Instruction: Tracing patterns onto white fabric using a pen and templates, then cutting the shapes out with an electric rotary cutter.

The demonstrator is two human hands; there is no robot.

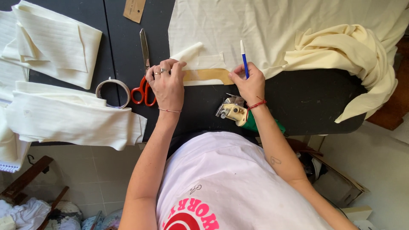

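Forearms frame the work: left hand [167, 83], fingers flat, pins a tan pattern piece [208, 75] on cream fabric [238, 30]. Right hand [249, 83] pinches a blue pen [244, 59]; if those pinning fingers ease, the piece could creep and skew the line.

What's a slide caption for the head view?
Left hand pins tan pattern piece on cream fabric; right hand holds blue pen.

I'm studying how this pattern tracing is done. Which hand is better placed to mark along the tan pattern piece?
Probably the right hand: it holds the blue pen at the tan pattern piece, while the left hand presses it flat.
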